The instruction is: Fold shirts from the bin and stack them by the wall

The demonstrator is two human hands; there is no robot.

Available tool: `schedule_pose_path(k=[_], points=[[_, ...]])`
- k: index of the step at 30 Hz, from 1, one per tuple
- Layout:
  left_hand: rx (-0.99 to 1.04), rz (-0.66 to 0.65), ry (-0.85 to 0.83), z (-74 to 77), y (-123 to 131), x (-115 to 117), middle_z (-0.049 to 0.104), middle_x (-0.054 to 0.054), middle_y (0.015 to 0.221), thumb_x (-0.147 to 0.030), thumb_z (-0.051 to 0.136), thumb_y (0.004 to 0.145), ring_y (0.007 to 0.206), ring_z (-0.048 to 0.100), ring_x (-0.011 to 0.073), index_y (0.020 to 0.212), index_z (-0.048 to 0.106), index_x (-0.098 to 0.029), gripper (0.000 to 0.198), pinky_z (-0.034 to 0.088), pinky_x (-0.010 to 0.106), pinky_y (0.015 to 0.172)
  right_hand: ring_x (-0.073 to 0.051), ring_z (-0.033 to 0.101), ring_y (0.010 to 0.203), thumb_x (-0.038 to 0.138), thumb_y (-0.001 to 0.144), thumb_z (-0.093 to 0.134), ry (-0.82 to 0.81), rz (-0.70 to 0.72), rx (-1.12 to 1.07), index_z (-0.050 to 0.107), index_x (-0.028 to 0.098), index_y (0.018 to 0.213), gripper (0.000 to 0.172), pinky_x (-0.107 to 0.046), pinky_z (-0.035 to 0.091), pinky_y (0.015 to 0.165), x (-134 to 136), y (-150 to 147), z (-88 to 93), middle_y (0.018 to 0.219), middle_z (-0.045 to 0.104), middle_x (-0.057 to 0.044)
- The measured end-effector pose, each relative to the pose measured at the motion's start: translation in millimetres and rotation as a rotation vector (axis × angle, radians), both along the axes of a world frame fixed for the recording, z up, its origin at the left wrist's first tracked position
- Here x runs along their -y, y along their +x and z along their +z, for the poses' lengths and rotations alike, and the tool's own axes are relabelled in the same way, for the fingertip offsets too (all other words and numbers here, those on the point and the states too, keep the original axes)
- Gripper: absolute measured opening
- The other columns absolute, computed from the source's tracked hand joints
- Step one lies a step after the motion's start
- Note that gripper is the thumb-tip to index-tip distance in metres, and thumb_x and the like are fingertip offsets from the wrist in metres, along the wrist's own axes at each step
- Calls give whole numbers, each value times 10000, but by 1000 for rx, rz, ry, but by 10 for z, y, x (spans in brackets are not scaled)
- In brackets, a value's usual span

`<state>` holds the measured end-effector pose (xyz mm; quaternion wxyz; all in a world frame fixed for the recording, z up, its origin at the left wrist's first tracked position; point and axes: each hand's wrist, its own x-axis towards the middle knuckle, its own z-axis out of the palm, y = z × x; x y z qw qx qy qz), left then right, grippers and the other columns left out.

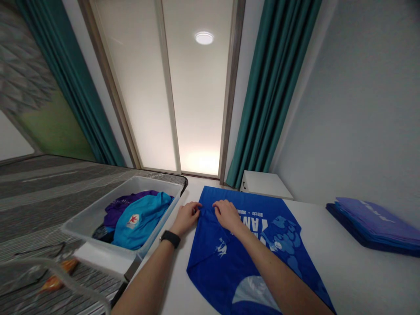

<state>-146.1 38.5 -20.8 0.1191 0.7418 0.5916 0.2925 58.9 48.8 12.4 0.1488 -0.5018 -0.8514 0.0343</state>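
A royal blue shirt (210, 249) with white lettering and a light blue print lies spread on the white table (348, 280). The print reads upside down from here. My left hand (188, 215), with a dark watch on the wrist, has its fingers curled and closed at the shirt's left edge. A short way to the right, my right hand (227, 213) pinches the fabric near the far edge. Small creases run between the two hands. My right forearm crosses over the shirt and hides part of its print.
Left of the table stands a clear plastic bin (78, 232) holding crumpled purple and bright blue clothes (144, 216). A stack of folded clothes (377, 223) sits at the table's right side. Beyond the far edge is a white cabinet (265, 186). An orange object (59, 275) lies lower left.
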Motion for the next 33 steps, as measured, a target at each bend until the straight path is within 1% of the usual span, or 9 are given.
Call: schedule_pose_path(k=[4, 7, 10, 14, 16, 21, 27, 30, 33], points=[[16, 15, -17, 17, 13, 8, 691, 45, 939, -184, 534, 830, 837, 618, 190, 1072, 668, -192, 277, 411, 304, 780, -235, 496, 1093, 252, 946, 461, 4, 15, 29, 610, 207, 1099, 218, -356, 368, 904, -126, -112, -56, 1118, 604, -92], [26, 20, -39, 25, 21, 8, 695, 44, 934, -186, 534, 823, 839, 621, 193, 1078, 667, -192, 288, 416, 308, 788, -233, 489, 1092, 249, 927, 500, -1, 30, 23, 606, 207, 1030, 154, -347, 364, 903, -136, -146, -81, 1109, 590, -88], [41, 37, -52, 29, 29, 9, 698, 48, 926, -184, 526, 826, 847, 624, 194, 1083, 668, -190, 293, 420, 299, 775, -221, 510, 1075, 236, 934, 477, -17, 11, -6, 577, 201, 995, 122, -320, 368, 883, -162, -183, -85, 1090, 604, -75], [60, 41, -38, 34, 39, 22, 700, 47, 885, -205, 509, 853, 832, 628, 192, 1068, 668, -186, 269, 417, 283, 738, -169, 605, 949, 239, 983, 385, -67, -15, -41, 505, 201, 1105, 176, -260, 391, 806, -217, -248, -74, 1005, 664, -38], [66, 40, -34, 30, 38, 25, 696, 44, 872, -225, 502, 865, 822, 626, 193, 1053, 667, -187, 253, 418, 285, 727, -162, 636, 922, 240, 994, 365, -83, -24, -39, 480, 209, 1148, 194, -253, 397, 788, -225, -275, -68, 989, 685, -32], [68, 52, -44, -16, 14, -5, 684, 47, 882, -207, 512, 853, 826, 621, 195, 1042, 662, -182, 242, 433, 300, 750, -229, 675, 920, 243, 984, 395, -97, -80, 33, 464, 232, 1235, 260, -307, 426, 746, -197, -309, -74, 1035, 707, -87], [32, 40, -36, -22, 8, -18, 651, 42, 908, -172, 525, 851, 808, 606, 176, 1016, 661, -184, 214, 432, 292, 763, -282, 683, 924, 304, 990, 369, -98, -123, 117, 445, 189, 1306, 345, -372, 459, 759, -135, -307, -53, 1014, 710, -155], [24, 50, -32, -10, 15, -15, 638, 35, 904, -158, 518, 858, 810, 604, 171, 1000, 663, -185, 205, 426, 282, 754, -284, 688, 910, 333, 988, 347, -108, -131, 148, 425, 163, 1334, 393, -380, 465, 770, -35, -265, 6, 997, 713, -165], [20, 51, -27, -6, 19, -17, 629, 29, 880, -149, 514, 864, 791, 598, 166, 981, 662, -186, 192, 419, 278, 745, -275, 680, 942, 304, 966, 381, -120, -110, 205, 398, 157, 1372, 432, -372, 450, 819, 104, -172, 57, 1009, 712, -163]])
